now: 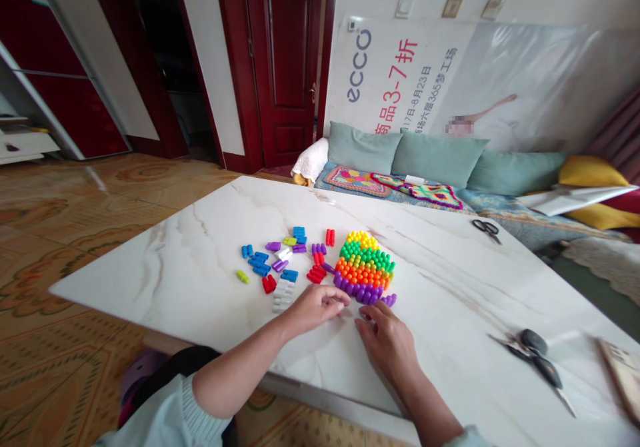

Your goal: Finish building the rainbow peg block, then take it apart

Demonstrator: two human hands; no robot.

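On a white marble tabletop (pixel 430 280) lies a domed mosaic of plastic studded pieces (pixel 364 267), in yellow, green, orange and purple bands. My left hand (pixel 315 307) sits just below its lower left edge, fingers drawn together. My right hand (pixel 387 340) rests on the table under the purple band, fingertips close to it. Whether either hand holds a small piece is hidden. To the left lie several loose blue, red, purple, lime and white pieces (pixel 275 260). A short purple strip (pixel 389 300) lies beside the mosaic's lower right edge.
Black-handled scissors (pixel 487 228) lie at the table's far right edge. Larger scissors (pixel 533 360) and a patterned card (pixel 623 374) lie near my right arm. Beyond the table stand a sofa with teal cushions (pixel 430 160) and a red wooden door (pixel 285 67).
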